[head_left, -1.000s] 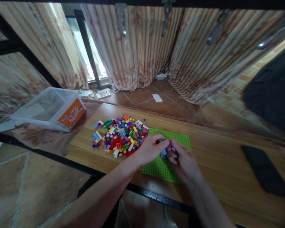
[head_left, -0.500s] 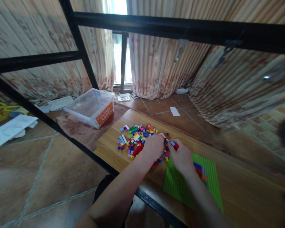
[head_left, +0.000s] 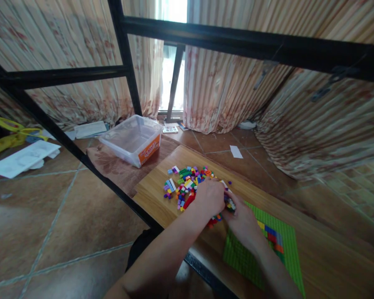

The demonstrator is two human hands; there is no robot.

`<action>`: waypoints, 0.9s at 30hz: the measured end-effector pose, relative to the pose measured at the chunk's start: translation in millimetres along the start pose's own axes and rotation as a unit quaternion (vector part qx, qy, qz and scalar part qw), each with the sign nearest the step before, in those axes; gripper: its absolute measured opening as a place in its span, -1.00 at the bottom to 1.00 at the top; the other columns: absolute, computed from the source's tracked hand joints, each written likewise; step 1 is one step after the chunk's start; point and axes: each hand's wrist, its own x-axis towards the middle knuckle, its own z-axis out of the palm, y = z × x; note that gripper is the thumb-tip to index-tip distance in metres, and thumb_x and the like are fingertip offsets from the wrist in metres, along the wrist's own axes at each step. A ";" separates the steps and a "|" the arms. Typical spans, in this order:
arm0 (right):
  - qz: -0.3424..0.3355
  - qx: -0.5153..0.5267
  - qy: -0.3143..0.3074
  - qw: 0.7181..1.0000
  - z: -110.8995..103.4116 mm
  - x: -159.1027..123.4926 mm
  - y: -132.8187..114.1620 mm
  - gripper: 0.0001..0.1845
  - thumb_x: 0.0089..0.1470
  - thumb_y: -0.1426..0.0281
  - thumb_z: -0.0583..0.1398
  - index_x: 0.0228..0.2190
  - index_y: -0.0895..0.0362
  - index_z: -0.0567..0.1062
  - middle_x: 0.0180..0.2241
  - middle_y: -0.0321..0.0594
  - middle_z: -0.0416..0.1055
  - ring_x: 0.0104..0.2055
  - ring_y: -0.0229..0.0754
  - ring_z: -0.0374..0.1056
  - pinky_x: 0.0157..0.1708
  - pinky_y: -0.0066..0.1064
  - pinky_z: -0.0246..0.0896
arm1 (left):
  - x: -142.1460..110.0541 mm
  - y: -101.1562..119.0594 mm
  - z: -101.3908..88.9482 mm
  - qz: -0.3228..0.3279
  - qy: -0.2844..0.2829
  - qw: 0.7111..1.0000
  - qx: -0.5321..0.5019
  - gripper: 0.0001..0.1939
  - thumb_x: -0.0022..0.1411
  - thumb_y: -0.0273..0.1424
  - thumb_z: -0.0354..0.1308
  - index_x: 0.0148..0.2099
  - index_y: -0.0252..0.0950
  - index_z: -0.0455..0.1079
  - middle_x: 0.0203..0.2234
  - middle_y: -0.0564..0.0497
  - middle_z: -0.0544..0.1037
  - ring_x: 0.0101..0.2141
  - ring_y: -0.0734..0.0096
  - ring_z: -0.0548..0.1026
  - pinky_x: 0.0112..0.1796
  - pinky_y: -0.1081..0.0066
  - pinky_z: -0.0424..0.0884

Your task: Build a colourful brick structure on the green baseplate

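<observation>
Small, many-coloured toy bricks (head_left: 187, 187) lie in a loose pile on a wooden tabletop (head_left: 157, 174). My left hand (head_left: 210, 196) is over the right side of the pile, back upward and fingers bent down; whatever its fingertips hold is hidden. Close against it, my right hand (head_left: 239, 218) has its fingers curled around a few small bricks (head_left: 230, 203), partly hidden and blurred. Under my right forearm lies a green studded baseplate (head_left: 289, 245). A block of blue, red, yellow, orange and grey bricks (head_left: 271, 237) sits on it, partly covered by the arm.
A clear plastic bin (head_left: 121, 139) with an orange label stands on a brown mat beyond the table's left end. A black metal frame (head_left: 118, 195) crosses in front and above. Papers (head_left: 25, 158) lie on the tiled floor, with curtains (head_left: 224, 91) behind.
The view has swung left, so everything sits further right. My right hand has drawn closer to my left, and the light-blue and red bricks at its fingertips no longer show.
</observation>
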 end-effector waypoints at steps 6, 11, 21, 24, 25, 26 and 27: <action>0.014 0.054 -0.040 0.998 -9.1 -3.8 3.5 -0.39 -0.01 0.39 0.12 0.13 0.09 0.36 0.11 -0.05 0.42 0.07 -0.03 0.42 0.11 -0.11 0.25 | 0.4 -6.4 -12.2 -0.042 -0.002 0.999 -0.021 -0.74 0.09 -0.47 0.11 -0.18 -0.32 0.54 -0.21 -0.16 0.61 -0.11 0.13 0.54 -0.10 0.27 0.50; 0.000 0.066 -0.063 0.996 -17.6 -3.9 9.4 -0.39 0.01 0.44 0.06 0.14 0.06 0.37 0.12 -0.11 0.43 0.15 -0.07 0.36 0.17 -0.08 0.18 | 5.8 -49.4 -30.6 -0.160 0.036 0.982 -0.094 -0.65 0.11 -0.52 0.06 -0.09 -0.25 0.55 -0.16 -0.12 0.63 -0.09 0.17 0.56 -0.08 0.30 0.45; 0.061 -0.073 0.036 0.995 -23.2 9.3 24.9 -0.57 0.08 0.38 0.02 -0.06 0.11 0.50 -0.10 -0.04 0.56 -0.13 0.05 0.52 -0.11 -0.08 0.36 | 2.6 -113.8 -39.6 -0.254 0.026 0.965 -0.058 -0.69 0.07 -0.52 0.15 -0.13 -0.25 0.58 -0.15 -0.15 0.62 -0.08 0.18 0.54 -0.13 0.39 0.42; 0.062 -0.129 0.036 0.989 -20.4 8.0 27.2 -0.57 0.07 0.41 0.01 -0.07 0.16 0.50 -0.14 0.01 0.58 -0.17 0.08 0.53 -0.15 -0.07 0.35 | 4.9 -110.3 -36.9 -0.239 0.006 0.970 -0.050 -0.75 0.05 -0.51 0.15 -0.22 -0.27 0.59 -0.22 -0.18 0.63 -0.14 0.13 0.56 -0.18 0.35 0.44; 0.056 -0.129 0.026 0.990 -18.0 7.2 27.2 -0.57 0.07 0.42 0.00 -0.07 0.16 0.50 -0.15 0.00 0.58 -0.17 0.07 0.53 -0.15 -0.09 0.36 | 5.4 -109.6 -36.6 -0.237 0.002 0.970 -0.048 -0.76 0.05 -0.50 0.16 -0.22 -0.29 0.59 -0.22 -0.21 0.63 -0.14 0.11 0.56 -0.18 0.33 0.44; 0.050 -0.122 0.017 0.991 -15.0 6.4 26.6 -0.57 0.06 0.43 0.00 -0.08 0.16 0.51 -0.16 -0.02 0.59 -0.15 0.05 0.53 -0.14 -0.11 0.36 | 5.7 -109.3 -36.5 -0.235 0.000 0.971 -0.045 -0.76 0.06 -0.49 0.16 -0.22 -0.30 0.59 -0.21 -0.22 0.62 -0.13 0.09 0.56 -0.18 0.32 0.44; 0.044 -0.110 0.011 0.993 -11.7 5.7 25.5 -0.58 0.07 0.43 0.01 -0.09 0.15 0.51 -0.16 -0.04 0.59 -0.14 0.03 0.53 -0.12 -0.13 0.36 | 5.9 -109.4 -36.5 -0.232 -0.002 0.972 -0.044 -0.76 0.06 -0.48 0.16 -0.22 -0.31 0.59 -0.21 -0.23 0.62 -0.12 0.09 0.56 -0.17 0.32 0.44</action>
